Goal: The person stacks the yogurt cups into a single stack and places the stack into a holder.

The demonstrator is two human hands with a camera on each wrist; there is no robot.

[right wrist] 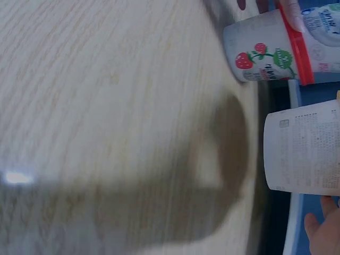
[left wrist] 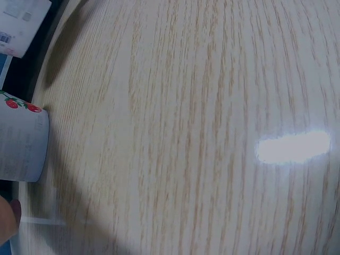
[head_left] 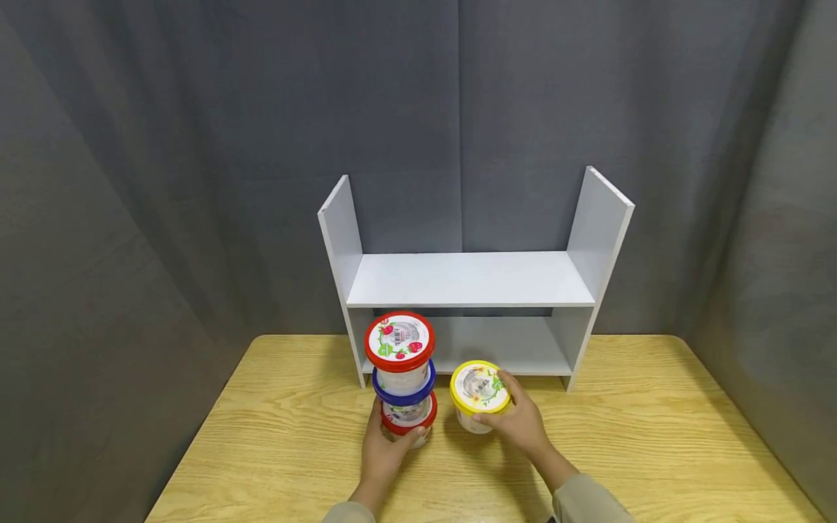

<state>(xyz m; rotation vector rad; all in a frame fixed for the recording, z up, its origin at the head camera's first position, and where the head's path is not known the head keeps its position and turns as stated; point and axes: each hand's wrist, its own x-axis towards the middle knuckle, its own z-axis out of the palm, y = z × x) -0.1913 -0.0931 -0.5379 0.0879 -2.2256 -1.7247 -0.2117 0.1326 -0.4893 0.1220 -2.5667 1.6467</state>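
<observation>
Three tubs stand stacked: a red-lidded one on top (head_left: 400,341), a blue-lidded one (head_left: 404,385) in the middle and a red-lidded one (head_left: 408,415) at the bottom. My left hand (head_left: 384,450) grips the bottom tub around its sides. To the right, my right hand (head_left: 523,421) holds a yellow-lidded tub (head_left: 480,387) upright between thumb and fingers; I cannot tell whether it touches the table. The right wrist view has this tub's white side (right wrist: 303,149) above the hand (right wrist: 325,231), and the bottom tub (right wrist: 260,53). A strawberry-printed tub (left wrist: 22,143) shows in the left wrist view.
Behind the tubs stands a white two-tier shelf (head_left: 467,280) with tall side panels, at the back of the wooden table (head_left: 281,436). The stack is just in front of its left part. Grey curtains (head_left: 405,109) hang behind and at both sides.
</observation>
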